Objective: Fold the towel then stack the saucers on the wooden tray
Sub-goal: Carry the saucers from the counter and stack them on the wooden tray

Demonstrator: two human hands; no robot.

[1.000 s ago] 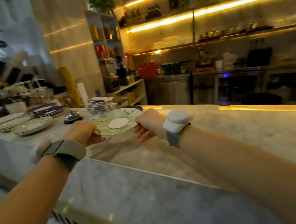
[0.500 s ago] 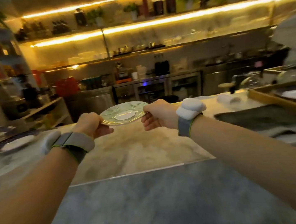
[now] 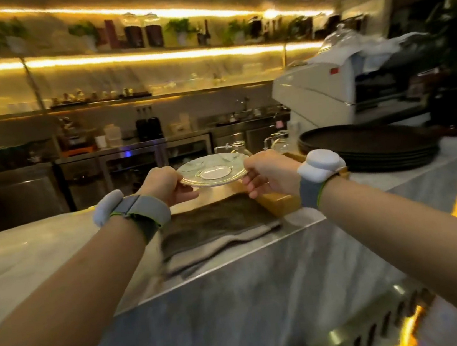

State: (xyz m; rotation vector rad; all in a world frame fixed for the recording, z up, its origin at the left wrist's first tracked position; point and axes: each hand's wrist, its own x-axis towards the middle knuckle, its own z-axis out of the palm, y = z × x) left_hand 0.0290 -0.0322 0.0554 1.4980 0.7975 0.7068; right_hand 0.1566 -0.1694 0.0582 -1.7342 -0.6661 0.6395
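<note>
A pale green saucer (image 3: 213, 170) with a white centre is held level in the air above the counter. My left hand (image 3: 163, 185) grips its left rim and my right hand (image 3: 269, 173) grips its right rim, fingers curled under. Below the saucer lies the folded grey-brown towel (image 3: 217, 226) on the marble counter. The wooden tray (image 3: 279, 202) sits just right of the towel, mostly hidden behind my right hand and wrist; only its near edge shows, and its contents are hidden.
A stack of dark round trays (image 3: 369, 147) stands on the counter at the right, with a white espresso machine (image 3: 324, 96) behind it. Glass carafes (image 3: 237, 147) stand behind the saucer. The marble counter (image 3: 29, 257) spreads to the left.
The view has swung right along the counter with the saucer carried in both hands. The saucer is now over the towel, next to the wooden tray; the other saucers at the left are out of view.
</note>
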